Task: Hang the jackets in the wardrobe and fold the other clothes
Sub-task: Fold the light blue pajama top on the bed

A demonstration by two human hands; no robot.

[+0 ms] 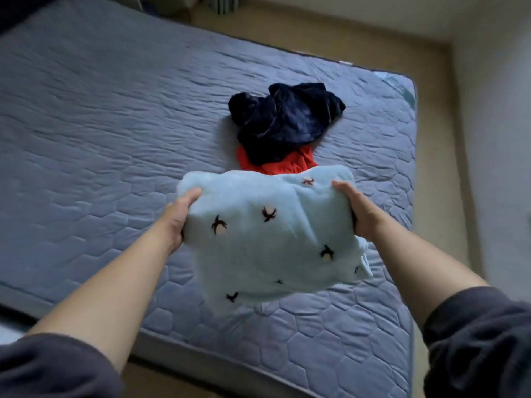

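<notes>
A folded pale blue fleece garment (pixel 267 234) with small dark bird-like marks hangs in the air above the bed. My left hand (pixel 179 216) grips its left edge, thumb on top and fingers underneath. My right hand (pixel 356 211) grips its right edge the same way. Beyond it on the mattress lies a crumpled dark navy garment (pixel 284 122), heaped on top of a red garment (pixel 293 165) whose near part is hidden by the blue one.
The grey-blue quilted mattress (pixel 115 124) fills most of the view, with its near corner at the lower right. Beige floor (pixel 448 139) runs along the right side and far end. A pale wall (pixel 500 139) stands at the right.
</notes>
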